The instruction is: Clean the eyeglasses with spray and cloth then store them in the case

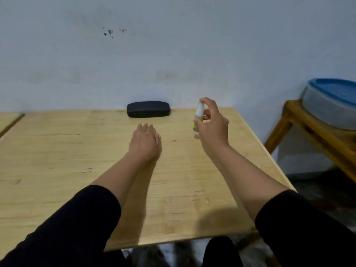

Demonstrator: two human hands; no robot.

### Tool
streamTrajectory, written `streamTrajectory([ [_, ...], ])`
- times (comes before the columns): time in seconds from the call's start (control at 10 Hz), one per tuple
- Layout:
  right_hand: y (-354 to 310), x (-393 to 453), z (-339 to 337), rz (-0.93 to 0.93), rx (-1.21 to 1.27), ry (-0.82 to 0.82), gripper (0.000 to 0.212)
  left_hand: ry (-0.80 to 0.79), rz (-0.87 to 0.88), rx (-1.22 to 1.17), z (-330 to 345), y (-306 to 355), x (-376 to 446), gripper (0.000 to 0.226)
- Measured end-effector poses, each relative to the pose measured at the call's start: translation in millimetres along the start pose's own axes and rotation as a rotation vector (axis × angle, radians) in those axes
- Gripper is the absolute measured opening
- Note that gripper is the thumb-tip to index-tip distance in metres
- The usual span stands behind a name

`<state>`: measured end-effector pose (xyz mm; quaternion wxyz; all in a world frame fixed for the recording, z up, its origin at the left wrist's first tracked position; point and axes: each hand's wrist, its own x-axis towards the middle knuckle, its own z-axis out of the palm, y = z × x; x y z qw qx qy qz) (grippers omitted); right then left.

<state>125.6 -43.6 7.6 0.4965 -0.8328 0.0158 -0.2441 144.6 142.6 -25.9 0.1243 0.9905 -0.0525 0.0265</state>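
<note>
At the table's far edge: the black case (148, 109) lies shut against the wall.
Your right hand (212, 125): fingers wrapped round the small spray bottle (198, 117), held upright above the wooden table (57, 151), forefinger on its top.
Your left hand (146, 140): palm down near the case, fingers loosely together, gripping nothing you can see.
Eyeglasses, cloth: neither can be made out.

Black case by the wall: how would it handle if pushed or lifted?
The case looks like a rigid closed shell, so probably stiff. It lies flat on the table, so likely slides rather than rolls. Rounded smooth edges may slip in a pinch.
</note>
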Motion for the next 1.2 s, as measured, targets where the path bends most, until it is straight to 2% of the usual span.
streamTrajectory([
  [0.3, 15, 64, 68, 0.0, -0.014, -0.064, 0.054, -0.006, -0.081, -0.024, 13, -19, 25, 0.056],
  [0.6, 24, 102, 102, -0.021, -0.079, -0.085, 0.054, 0.028, -0.079, -0.017, 18, -21, 27, 0.055],
  [0.9, 30, 107, 107, -0.056, -0.1, -0.094, 0.059, 0.033, -0.084, -0.043, 17, -21, 28, 0.055],
  [1.1, 19, 96, 92, -0.017, -0.086, -0.102, 0.081, 0.082, -0.083, -0.142, 11, -17, 24, 0.053],
  [1.2, 20, 78, 82, 0.037, -0.103, -0.1, 0.063, 0.175, -0.064, -0.197, 7, -14, 18, 0.048],
])
